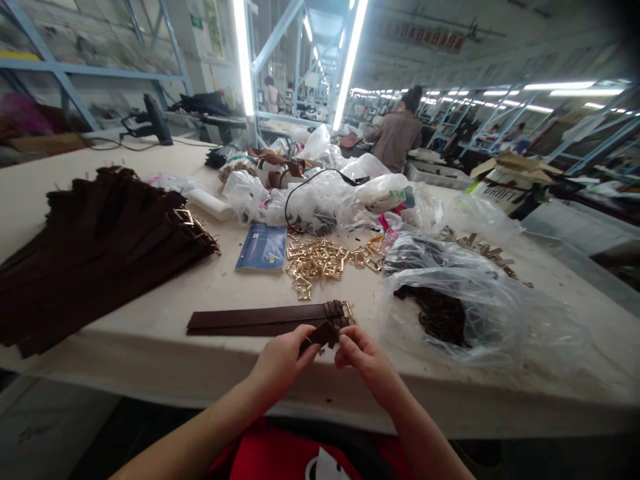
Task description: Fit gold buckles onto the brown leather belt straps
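Near the table's front edge, my left hand [287, 357] is closed on the end of a dark brown leather belt strap [320, 335]. My right hand [357, 347] pinches at the strap's right end, its thumb and fingertips together; whatever small piece lies between them is too small to make out. Just beyond my hands lie finished-looking brown belts [260, 319] with gold buckles [349, 312] at their right ends. A heap of loose gold buckles [317, 260] sits farther back. To the right, an open clear plastic bag [480, 320] holds small dark brown leather loops [443, 313].
A large stack of brown belt straps [95, 247] covers the table's left side. A blue booklet [261, 247] lies beside the buckles. Clear plastic bags [325, 197] and scraps pile up behind. At back right stand a cardboard box [515, 177] and a person [400, 133] facing away.
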A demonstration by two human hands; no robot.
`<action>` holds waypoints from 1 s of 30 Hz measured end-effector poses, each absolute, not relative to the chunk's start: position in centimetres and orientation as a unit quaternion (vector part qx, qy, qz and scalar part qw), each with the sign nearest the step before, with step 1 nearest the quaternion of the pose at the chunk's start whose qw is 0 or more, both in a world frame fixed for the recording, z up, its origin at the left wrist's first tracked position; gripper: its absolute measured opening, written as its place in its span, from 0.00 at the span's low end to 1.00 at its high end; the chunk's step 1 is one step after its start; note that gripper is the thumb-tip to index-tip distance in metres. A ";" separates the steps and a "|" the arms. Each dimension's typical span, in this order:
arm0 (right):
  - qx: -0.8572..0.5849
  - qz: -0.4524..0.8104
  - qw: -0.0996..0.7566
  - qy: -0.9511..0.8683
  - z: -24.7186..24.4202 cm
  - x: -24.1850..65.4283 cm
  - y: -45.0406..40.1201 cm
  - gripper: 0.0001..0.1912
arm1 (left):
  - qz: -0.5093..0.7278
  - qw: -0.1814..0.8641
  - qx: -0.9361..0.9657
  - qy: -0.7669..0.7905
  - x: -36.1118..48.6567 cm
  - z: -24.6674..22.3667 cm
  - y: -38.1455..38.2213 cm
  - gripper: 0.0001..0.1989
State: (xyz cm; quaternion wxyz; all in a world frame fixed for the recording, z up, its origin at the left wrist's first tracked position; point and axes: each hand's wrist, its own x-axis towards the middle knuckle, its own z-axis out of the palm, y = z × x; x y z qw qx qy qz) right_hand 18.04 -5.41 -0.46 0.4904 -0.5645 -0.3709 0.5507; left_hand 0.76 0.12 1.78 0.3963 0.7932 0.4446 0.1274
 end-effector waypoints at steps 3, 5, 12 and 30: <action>-0.584 0.500 0.506 -0.391 -0.5 18.2 -5.8 0.17 | 0.123 0.408 0.794 0.433 0.7 1.4 -0.2 0.15; -0.598 0.471 0.503 -0.410 -0.7 18.0 -6.1 0.17 | 0.120 0.426 0.791 0.422 0.6 1.3 -0.3 0.15; -0.601 0.425 0.533 -0.417 -1.4 16.9 -6.0 0.14 | 0.132 0.475 0.781 0.384 0.2 1.7 -0.3 0.14; -0.554 0.570 0.526 -0.303 -1.9 16.3 -5.8 0.16 | 0.118 0.587 0.719 0.354 0.6 2.9 0.2 0.23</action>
